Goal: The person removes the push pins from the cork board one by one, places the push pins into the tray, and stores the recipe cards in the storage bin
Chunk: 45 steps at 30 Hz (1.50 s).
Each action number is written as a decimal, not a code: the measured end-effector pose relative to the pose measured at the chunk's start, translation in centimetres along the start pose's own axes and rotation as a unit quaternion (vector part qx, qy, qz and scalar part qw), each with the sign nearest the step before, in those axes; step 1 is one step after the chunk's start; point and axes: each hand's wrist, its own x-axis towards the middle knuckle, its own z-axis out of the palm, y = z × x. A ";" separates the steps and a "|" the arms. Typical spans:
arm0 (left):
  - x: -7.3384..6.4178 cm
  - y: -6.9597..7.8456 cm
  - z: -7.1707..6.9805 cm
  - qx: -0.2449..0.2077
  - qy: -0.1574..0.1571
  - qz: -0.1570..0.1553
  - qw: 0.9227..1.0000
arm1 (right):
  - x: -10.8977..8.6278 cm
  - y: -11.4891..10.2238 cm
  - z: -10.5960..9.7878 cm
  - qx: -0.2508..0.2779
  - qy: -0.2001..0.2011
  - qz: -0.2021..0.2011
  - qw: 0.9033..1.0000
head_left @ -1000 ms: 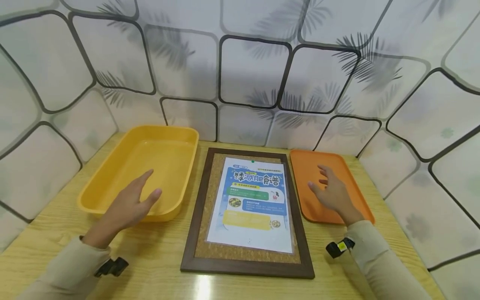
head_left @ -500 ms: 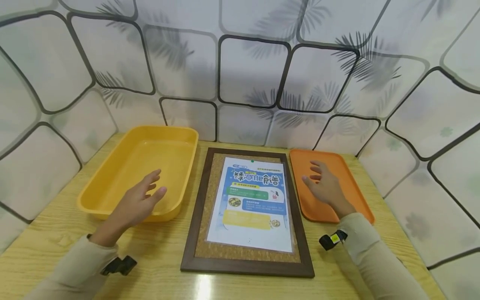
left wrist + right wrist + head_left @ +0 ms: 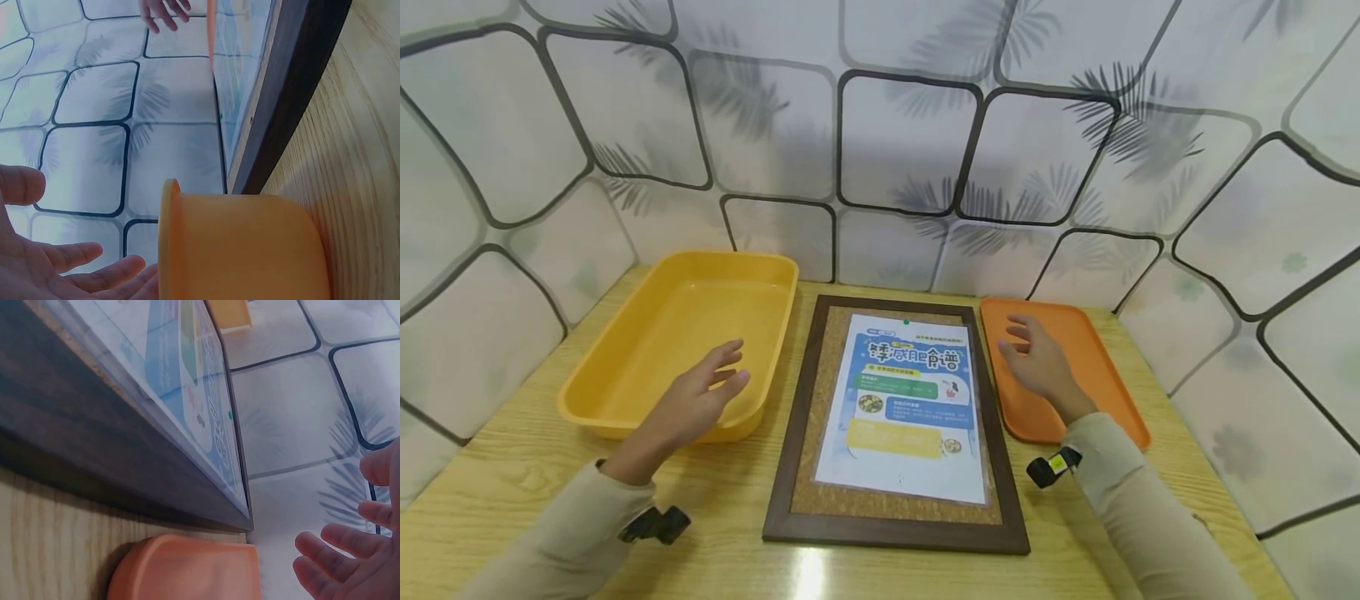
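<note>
Over the near right part of a deep yellow tray [image 3: 700, 312] hovers my left hand [image 3: 688, 406], its fingers loosely bent and holding nothing. In the left wrist view the thumb [image 3: 22, 185] stands well apart from the fingers beside the tray's wall. My right hand [image 3: 1039, 364], also holding nothing, hangs above a shallow orange tray [image 3: 1093, 367] with relaxed fingers. Between the two trays lies a cork board [image 3: 880, 505] in a dark brown frame. A printed sheet [image 3: 917, 479] with blue, green and yellow blocks is fixed to it by a green pin [image 3: 906, 322].
Everything lies on a light wood-grain table [image 3: 715, 533]. A patterned wall covering [image 3: 895, 142] closes off the back and both sides. Small black cameras [image 3: 657, 525] are strapped to both wrists.
Both hands have drifted inward: the left one to the right, the right one to the left and slightly up. The trays and board stay where they were.
</note>
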 end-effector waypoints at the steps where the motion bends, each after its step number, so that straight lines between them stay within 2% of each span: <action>1: 0.0 0.1 0.1 -0.004 -0.001 -0.001 1.000 | 0.1 -0.1 0.0 0.001 0.000 0.000 1.000; 14: 0.8 0.8 1.1 -0.038 -0.007 -0.010 0.999 | 1.4 -0.8 1.1 0.016 -0.009 0.023 1.000; 24: 1.7 1.3 2.0 -0.059 -0.018 -0.009 0.998 | 3.0 -1.8 1.8 0.036 -0.012 0.019 0.999; 28: 1.9 1.6 2.2 -0.051 -0.011 -0.019 0.998 | 3.4 -2.0 2.1 0.044 -0.018 0.013 0.999; 32: 2.2 1.8 2.3 -0.065 -0.006 -0.019 0.998 | 3.9 -2.1 2.3 0.050 -0.024 0.003 0.998; 38: 2.6 2.0 2.8 -0.092 -0.024 -0.010 0.995 | 4.6 -2.2 2.8 0.074 -0.043 0.002 0.996; 45: 2.7 2.5 3.6 -0.118 -0.040 -0.012 0.992 | 5.4 -2.6 3.4 0.107 -0.070 0.029 0.991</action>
